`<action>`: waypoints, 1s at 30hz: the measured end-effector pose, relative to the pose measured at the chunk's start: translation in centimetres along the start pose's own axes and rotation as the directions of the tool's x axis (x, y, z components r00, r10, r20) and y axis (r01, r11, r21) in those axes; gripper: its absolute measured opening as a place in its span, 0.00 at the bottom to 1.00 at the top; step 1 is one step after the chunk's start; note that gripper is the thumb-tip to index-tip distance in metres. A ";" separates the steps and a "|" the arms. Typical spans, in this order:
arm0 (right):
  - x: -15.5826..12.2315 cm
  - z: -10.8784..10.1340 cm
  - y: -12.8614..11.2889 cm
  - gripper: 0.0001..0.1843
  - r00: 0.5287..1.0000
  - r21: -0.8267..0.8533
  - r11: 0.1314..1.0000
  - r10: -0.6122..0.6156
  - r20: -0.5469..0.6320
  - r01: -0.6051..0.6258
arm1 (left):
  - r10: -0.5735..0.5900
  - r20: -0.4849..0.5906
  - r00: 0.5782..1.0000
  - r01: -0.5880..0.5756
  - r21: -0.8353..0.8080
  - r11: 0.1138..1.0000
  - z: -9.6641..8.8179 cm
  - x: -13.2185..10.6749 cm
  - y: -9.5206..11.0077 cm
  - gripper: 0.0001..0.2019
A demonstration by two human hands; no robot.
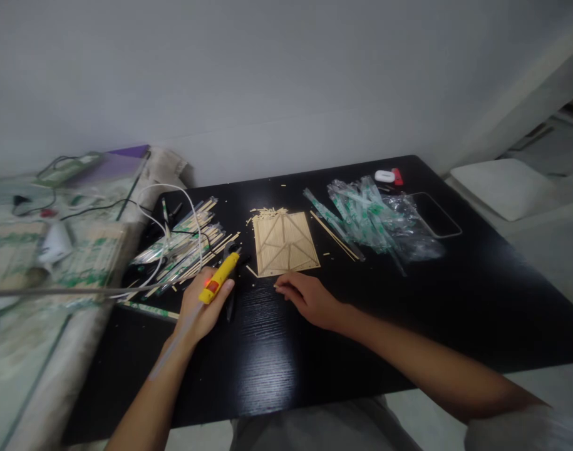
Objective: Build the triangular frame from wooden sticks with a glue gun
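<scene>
My left hand is closed around a yellow glue gun, whose nozzle points up and right toward a flat panel of wooden sticks on the black table. My right hand rests on the table just below the panel's front edge, fingers curled in a pinch on something small that I cannot make out. A white cable runs from the gun away to the left.
A heap of wrapped and bare chopsticks lies left of the panel. Empty clear wrappers pile up to the right, with a phone and a small white and red item behind. A cluttered glass surface stands at far left.
</scene>
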State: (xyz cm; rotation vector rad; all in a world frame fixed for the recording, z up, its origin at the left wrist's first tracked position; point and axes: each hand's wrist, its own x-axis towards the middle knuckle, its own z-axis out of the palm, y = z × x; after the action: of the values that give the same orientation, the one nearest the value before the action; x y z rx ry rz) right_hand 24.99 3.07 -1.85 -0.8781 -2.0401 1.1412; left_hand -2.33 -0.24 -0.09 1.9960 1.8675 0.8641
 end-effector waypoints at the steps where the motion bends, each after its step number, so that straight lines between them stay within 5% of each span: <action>1: 0.0 0.0 0.0 0.06 1.000 -0.001 1.000 0.000 0.001 0.000 | 0.010 -0.006 1.000 -0.010 0.019 1.000 0.1 0.1 0.0 0.13; 11: 0.0 0.0 0.0 0.05 1.000 0.006 1.000 0.005 -0.002 -0.005 | -0.090 -0.046 0.995 0.093 0.077 0.993 0.4 1.2 -0.8 0.17; 22: -0.5 -0.7 0.1 0.06 0.999 0.024 0.998 0.053 -0.003 -0.053 | 0.113 0.199 0.974 -0.133 0.090 0.987 -2.1 3.9 -1.3 0.14; 30: -0.8 -0.8 0.4 0.06 0.997 0.027 0.996 0.081 -0.011 -0.080 | 0.130 0.172 0.977 -0.167 0.224 0.960 -1.9 5.2 -2.7 0.17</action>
State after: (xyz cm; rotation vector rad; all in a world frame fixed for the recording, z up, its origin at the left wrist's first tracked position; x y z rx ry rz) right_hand 26.21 2.94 -1.98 -0.9593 -1.9917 1.2006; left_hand -5.65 4.79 1.08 2.2983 1.8235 0.5213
